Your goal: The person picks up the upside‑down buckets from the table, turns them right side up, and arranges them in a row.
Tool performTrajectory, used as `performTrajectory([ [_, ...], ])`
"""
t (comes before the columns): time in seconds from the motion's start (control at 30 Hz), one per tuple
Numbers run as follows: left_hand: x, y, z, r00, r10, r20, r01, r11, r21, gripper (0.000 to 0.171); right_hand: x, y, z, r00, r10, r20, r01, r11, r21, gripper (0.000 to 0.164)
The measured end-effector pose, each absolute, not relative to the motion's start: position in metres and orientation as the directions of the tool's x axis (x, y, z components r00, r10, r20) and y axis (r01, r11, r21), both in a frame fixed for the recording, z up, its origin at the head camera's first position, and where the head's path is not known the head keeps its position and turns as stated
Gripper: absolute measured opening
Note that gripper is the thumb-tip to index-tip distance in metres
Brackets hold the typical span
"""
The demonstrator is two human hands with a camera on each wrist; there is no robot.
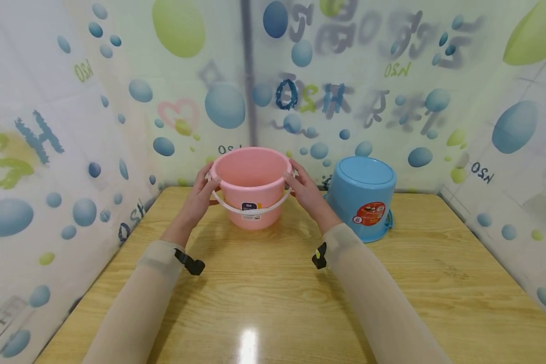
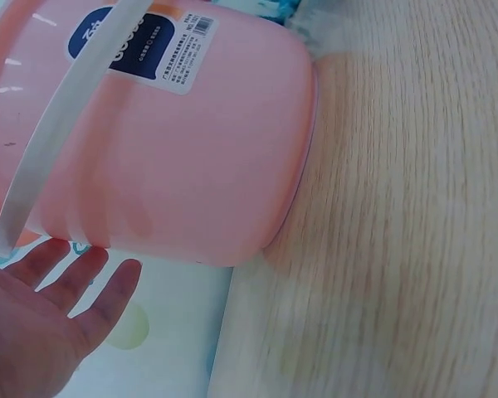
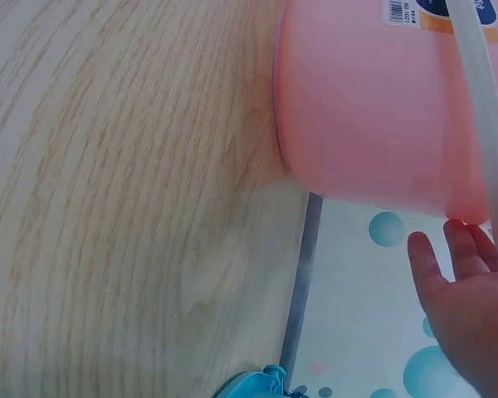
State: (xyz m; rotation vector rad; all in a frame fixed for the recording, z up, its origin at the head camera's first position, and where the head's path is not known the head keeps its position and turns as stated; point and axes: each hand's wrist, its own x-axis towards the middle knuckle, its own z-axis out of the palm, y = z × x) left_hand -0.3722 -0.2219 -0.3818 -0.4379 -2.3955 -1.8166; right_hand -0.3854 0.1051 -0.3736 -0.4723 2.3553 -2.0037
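Observation:
A pink bucket (image 1: pixel 250 193) stands upright near the back of the table, its white handle (image 2: pixel 56 120) hanging down across the front. My left hand (image 1: pixel 202 196) grips the rim from the left, thumb over the edge and fingers around the outside beneath it. On the opposite side my right hand (image 1: pixel 306 193) holds the rim in the same way. Both wrist views show fingertips at the bucket's wall just under the rim, close to the handle's ends. A dark label with a barcode (image 2: pixel 187 54) is on the bucket's front.
A blue bucket (image 1: pixel 364 189) stands upside down to the right, near my right forearm, with a red sticker on its side. The wooden table (image 1: pixel 273 283) ends at a bubble-patterned wall covering (image 1: pixel 186 151) behind and on both sides.

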Motion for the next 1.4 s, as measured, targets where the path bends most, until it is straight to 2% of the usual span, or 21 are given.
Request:
performTrajectory([
  [0.53,-0.372,-0.221,-0.376,-0.959,0.127,0.253,0.279,0.279,0.919,0.074,-0.391,0.098,-0.374,-0.963,-0.195,0.187,-0.214,0.126,-0.969,0.072],
  [0.73,-0.37,-0.228,-0.369,-0.964,0.099,0.247,0.265,0.288,0.92,0.077,-0.389,0.098,-0.372,-0.965,-0.127,0.228,-0.25,0.191,-0.949,0.077],
  [0.87,-0.365,-0.231,-0.362,-0.949,0.004,0.316,0.3,0.323,0.898,0.074,-0.382,0.101,-0.37,-0.961,-0.052,0.272,-0.277,0.217,-0.936,0.077],
  [1.07,-0.348,-0.224,-0.347,-0.864,-0.131,0.486,0.415,0.363,0.834,0.059,-0.36,0.11,-0.362,-0.934,-0.044,0.355,-0.352,0.288,-0.891,0.072],
  [1.17,-0.338,-0.216,-0.338,-0.831,-0.108,0.545,0.483,0.346,0.804,0.052,-0.348,0.119,-0.359,-0.923,-0.097,0.373,-0.384,0.302,-0.872,0.07],
  [1.4,-0.313,-0.192,-0.323,-0.799,0.085,0.595,0.595,0.249,0.764,0.048,-0.321,0.14,-0.354,-0.914,-0.201,0.353,-0.402,0.332,-0.853,0.068],
])
